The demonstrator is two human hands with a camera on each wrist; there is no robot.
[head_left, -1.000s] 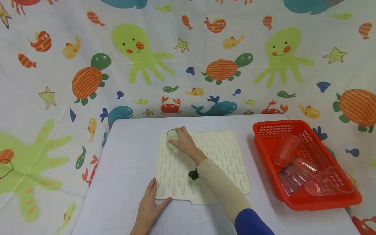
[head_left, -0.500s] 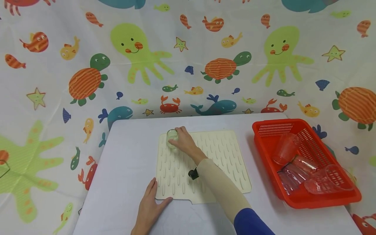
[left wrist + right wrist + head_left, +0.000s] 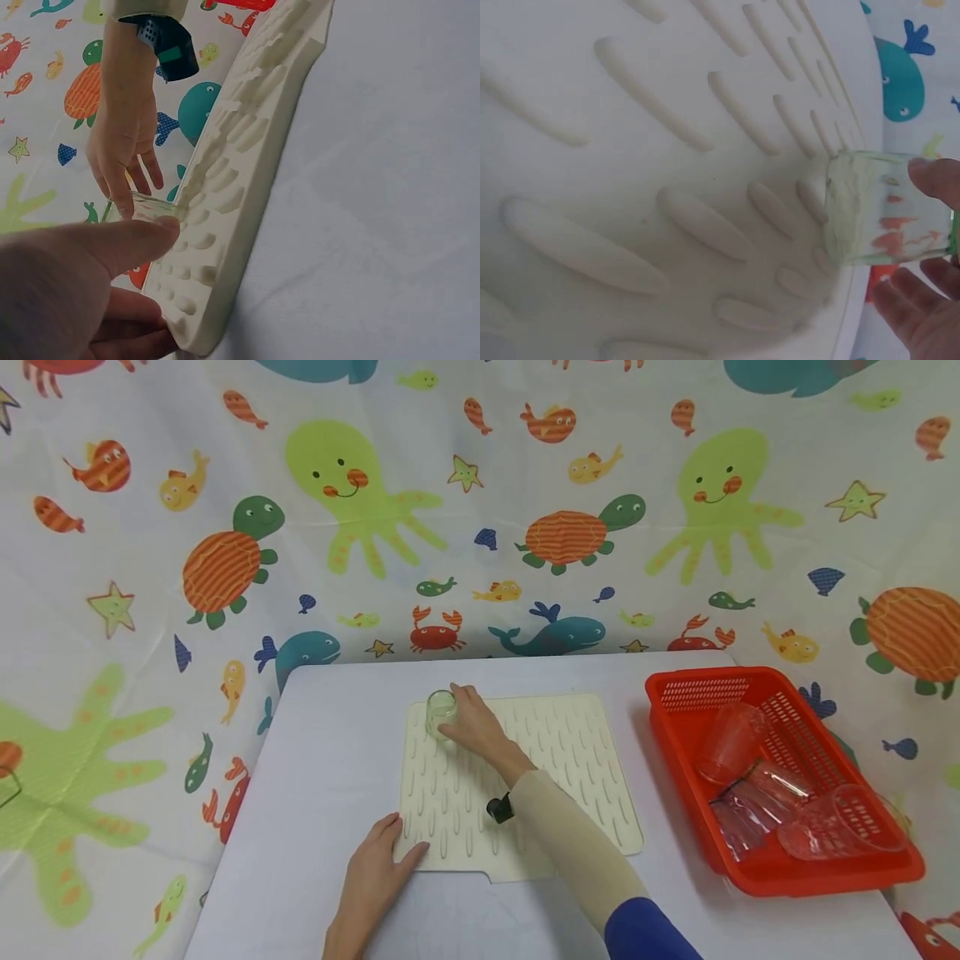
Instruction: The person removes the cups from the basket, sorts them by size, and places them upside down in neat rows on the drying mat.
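Note:
A small clear glass (image 3: 441,717) stands upright on the far left corner of a cream ribbed drying mat (image 3: 525,793). Beside it, my right hand (image 3: 474,725) has its thumb at one side. The right wrist view shows this glass (image 3: 881,208) with the thumb (image 3: 934,178) overlapping its wall and loosely spread fingers (image 3: 911,300) below, some apart from it. My left hand (image 3: 375,872) lies at the mat's near left corner, fingers along the edge and thumb over the surface. In the left wrist view, its thumb (image 3: 142,240) partly covers the glass.
A red plastic basket (image 3: 678,810) stands on the right of the white table (image 3: 330,752), holding several clear glasses (image 3: 731,743) lying on their sides. Behind the table hangs a curtain (image 3: 510,460) printed with sea animals.
My right hand has shifted slightly right and its fingers have loosened about the glass, which stays in place. The left hand has drawn back a little to the left.

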